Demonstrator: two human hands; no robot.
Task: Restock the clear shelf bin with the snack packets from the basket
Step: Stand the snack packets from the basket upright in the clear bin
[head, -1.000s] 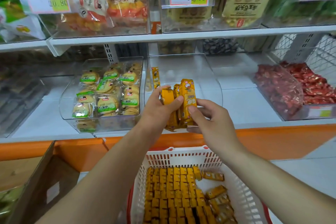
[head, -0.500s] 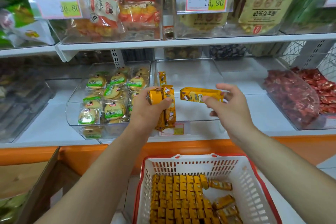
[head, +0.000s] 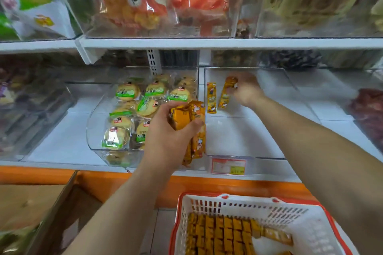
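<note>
Right hand deep in the clear bin, pinching one orange packet just beside a neighbour packet. Left hand grips a bundle at the bin's front-left corner. Danger: a slack grip could spill that bundle short of the bin. Basket sits below, well stocked.

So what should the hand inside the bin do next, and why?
Probably let go. The right hand pinches a yellow packet low in the clear bin, lined up beside the other packet, so it looks placed. The left hand holds a bundle waiting to go in.
</note>
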